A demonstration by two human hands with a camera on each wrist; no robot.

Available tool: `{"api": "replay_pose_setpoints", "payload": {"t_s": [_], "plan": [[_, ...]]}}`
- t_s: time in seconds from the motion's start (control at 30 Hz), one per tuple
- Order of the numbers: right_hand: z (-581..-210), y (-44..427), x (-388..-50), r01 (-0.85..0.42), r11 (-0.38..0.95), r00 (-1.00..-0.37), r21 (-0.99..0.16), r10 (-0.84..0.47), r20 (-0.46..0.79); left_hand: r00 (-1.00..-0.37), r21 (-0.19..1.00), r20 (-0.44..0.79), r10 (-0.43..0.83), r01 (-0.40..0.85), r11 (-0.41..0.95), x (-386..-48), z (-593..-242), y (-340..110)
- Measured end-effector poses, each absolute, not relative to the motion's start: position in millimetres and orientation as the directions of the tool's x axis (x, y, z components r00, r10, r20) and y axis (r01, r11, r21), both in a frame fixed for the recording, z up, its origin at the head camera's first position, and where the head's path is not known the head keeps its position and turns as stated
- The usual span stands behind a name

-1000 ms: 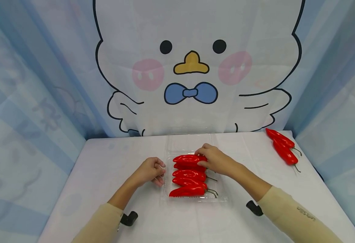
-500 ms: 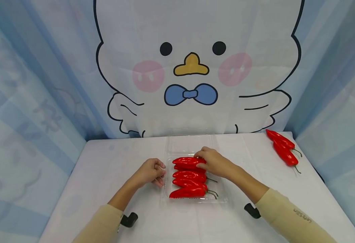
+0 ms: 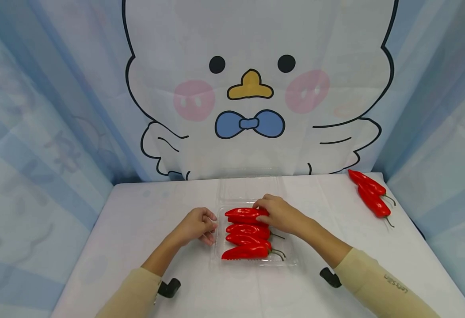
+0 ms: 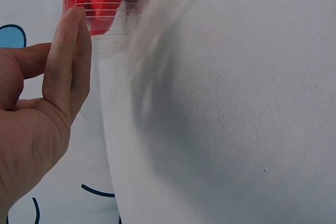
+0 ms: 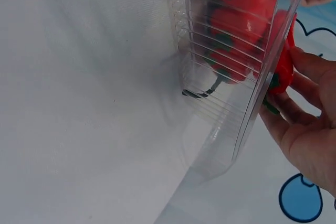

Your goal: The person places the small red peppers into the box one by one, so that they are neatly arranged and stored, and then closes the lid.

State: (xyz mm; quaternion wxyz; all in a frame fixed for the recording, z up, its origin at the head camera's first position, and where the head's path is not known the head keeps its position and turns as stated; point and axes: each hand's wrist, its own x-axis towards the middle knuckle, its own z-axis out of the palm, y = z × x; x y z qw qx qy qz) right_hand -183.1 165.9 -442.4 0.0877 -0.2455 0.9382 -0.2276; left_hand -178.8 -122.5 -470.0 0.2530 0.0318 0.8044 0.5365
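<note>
Right hand point(image 3: 279, 212): thumb and fingers pinching the stem end of a red pepper point(image 3: 238, 212), the one at the far end of the row in a clear plastic box point(image 3: 290, 253). Tip points left. Cannot tell whether it bears on the box floor or on its neighbour.

Left hand point(image 3: 196, 224): beside the box's left end, fingers mostly straight, nothing gripped; fingertips seem to touch the wall in the left wrist view.

Handling, my guess: peppers light and fairly firm, skin glossy and likely slick. Best hold is round the broad shoulder near the stem; the tapering tip would probably slip. Thin stems, such as those on the nearest pepper point(image 3: 245, 252), look poor handles.

Box: thin, ribbed, probably flexible and easily skidded. Steady it by an end wall or rim; hard squeezing could buckle it. Clear lid point(image 3: 250, 188) laid back on the far side, likely flimsy.

Two loose peppers point(image 3: 373, 201) at the tabletop's point(image 3: 316, 190) far right corner, touching; same advice.
</note>
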Motion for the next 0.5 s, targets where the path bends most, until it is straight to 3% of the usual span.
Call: {"api": "replay_pose_setpoints", "payload": {"t_s": [0.5], "plan": [[-443.8,165.3,-179.5,-0.438,0.758,-0.854,-0.483,-0.519,-0.04,-0.871,0.881,-0.371,0.324,-0.219,0.419,-178.7,-470.7,-123.2]]}}
